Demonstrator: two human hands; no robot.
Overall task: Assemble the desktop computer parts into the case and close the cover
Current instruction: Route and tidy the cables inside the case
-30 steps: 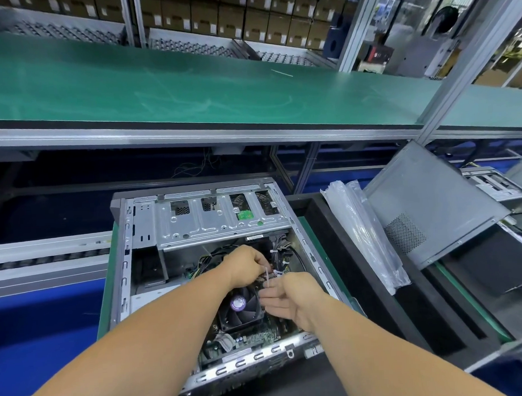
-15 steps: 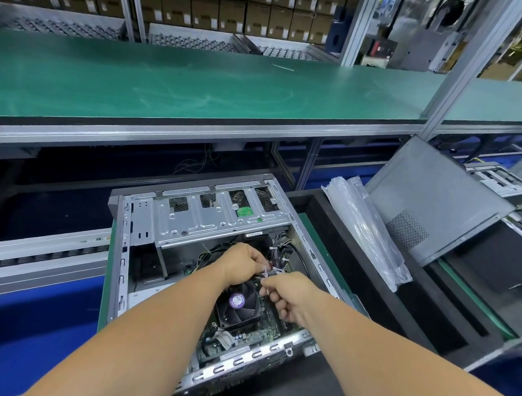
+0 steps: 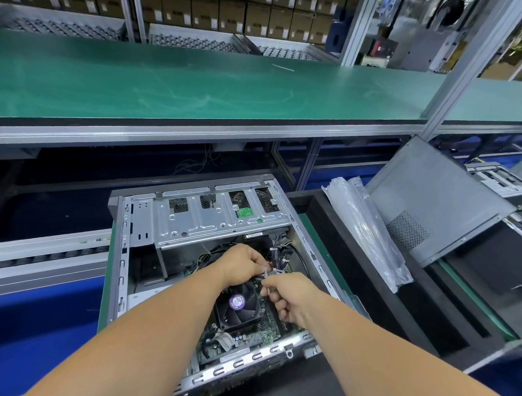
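Observation:
An open grey computer case [image 3: 120, 264] lies flat before me, its silver drive cage [image 3: 218, 217] at the far end. Inside sit a black CPU fan [image 3: 239, 306] with a purple sticker and a green motherboard [image 3: 254, 337]. Both hands work just beyond the fan over a bundle of dark cables [image 3: 281, 250]. My left hand [image 3: 244, 266] pinches a white cable tie [image 3: 266, 272] at the bundle. My right hand [image 3: 288, 297] grips the tie's tail with curled fingers. The grey side cover [image 3: 433, 199] leans on the right.
A stack of clear plastic bags [image 3: 366, 232] lies against black foam trays [image 3: 340, 254] right of the case. A green shelf [image 3: 189, 90] runs across above. A roller conveyor [image 3: 41, 255] is on the left. Another open case [image 3: 498, 181] sits far right.
My right hand has drawn back toward me along the white tie, its fingers curling tighter. My left hand stays pinched at the cable bundle.

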